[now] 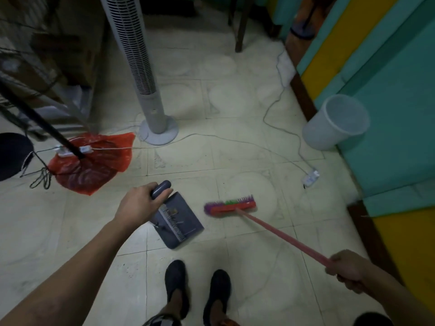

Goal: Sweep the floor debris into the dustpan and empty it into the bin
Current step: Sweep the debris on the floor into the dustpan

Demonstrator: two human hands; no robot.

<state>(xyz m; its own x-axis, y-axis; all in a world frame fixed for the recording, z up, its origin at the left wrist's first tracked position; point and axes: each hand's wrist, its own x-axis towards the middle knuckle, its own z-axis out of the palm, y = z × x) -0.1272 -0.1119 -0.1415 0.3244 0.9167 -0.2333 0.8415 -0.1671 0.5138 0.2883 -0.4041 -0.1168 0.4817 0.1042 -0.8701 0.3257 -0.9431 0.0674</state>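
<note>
My left hand point(136, 204) grips the top of the handle of a grey-blue dustpan point(186, 222), which rests on the pale tiled floor with small bits of debris near its comb. My right hand point(348, 270) is closed around the pink stick of a broom. The broom's red head point(231, 205), with purple and green bristles, lies on the floor just right of the dustpan, a short gap between them. A white plastic bin point(336, 123) stands tilted against the teal wall at the right.
A white tower fan point(150, 95) stands ahead, with white cables point(277, 107) trailing across the floor to a plug point(310, 177). A red plastic bag point(94, 161) and a black pole lie left. A chair leg point(240, 31) stands behind. My feet point(197, 290) are below.
</note>
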